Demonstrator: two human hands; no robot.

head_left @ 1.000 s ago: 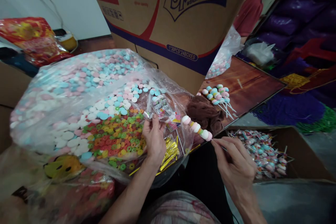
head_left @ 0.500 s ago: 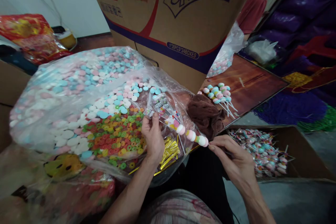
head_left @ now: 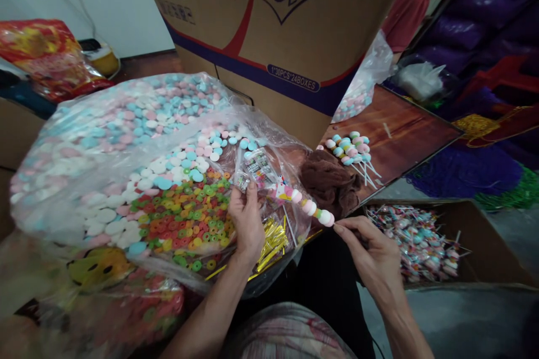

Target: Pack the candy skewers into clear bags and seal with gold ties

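Observation:
My right hand [head_left: 373, 252] pinches the near end of a candy skewer [head_left: 314, 208], a row of white, pink, yellow and green pieces. The skewer slants up and left, its far end inside a clear printed wrapper [head_left: 281, 192]. My left hand [head_left: 249, 221] is closed, thumb on top, at the other end of this wrapper; its fingers are partly hidden. Just beyond lie several printed wrappers [head_left: 257, 165]. Below, beside my left wrist, are gold twist ties [head_left: 272, 244]. Left of the hand sit ring gummies [head_left: 185, 216] and pastel candy discs [head_left: 115, 216] on clear plastic.
A large carton [head_left: 252, 28] stands at the back. Unwrapped candy skewers [head_left: 349, 148] lie on the table [head_left: 404, 123] beside a brown cloth [head_left: 330, 182]. At right, an open box [head_left: 484, 261] holds wrapped candy sticks. Another person's red sleeve [head_left: 406, 11] shows behind.
The printed wrapper now reaches further along the skewer, covering more of its far end. My right hand has shifted slightly left; my left hand stays nearly in place.

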